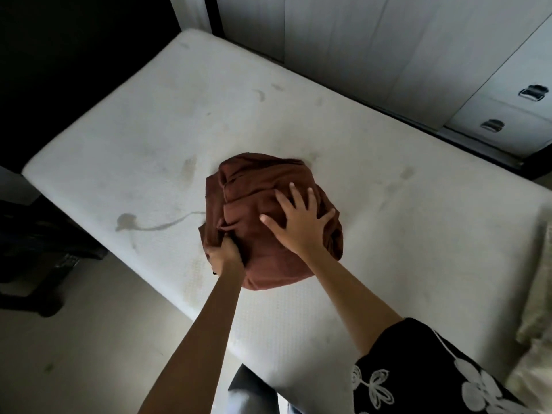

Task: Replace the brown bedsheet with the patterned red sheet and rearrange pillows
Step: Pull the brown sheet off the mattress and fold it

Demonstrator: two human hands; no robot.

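Brown bedsheet bundled mid-mattress (bare, stained). Left hand grips its 7 o'clock edge, fingers probably buried in cloth; right hand spread flat on top.

The brown bedsheet is a plain rust-brown with no print, darker in its folds under the right hand's fingers. The bare mattress beyond the fingers is off-white, marked with faint yellowish patches and a grey stain with a thin curling tail left of the left hand. The right sleeve is black with a white leaf-and-flower pattern outlined in stitching. The wardrobe doors far past the fingers are pale grey-white, and their drawer handles are silvery metal. The floor is pale beige.
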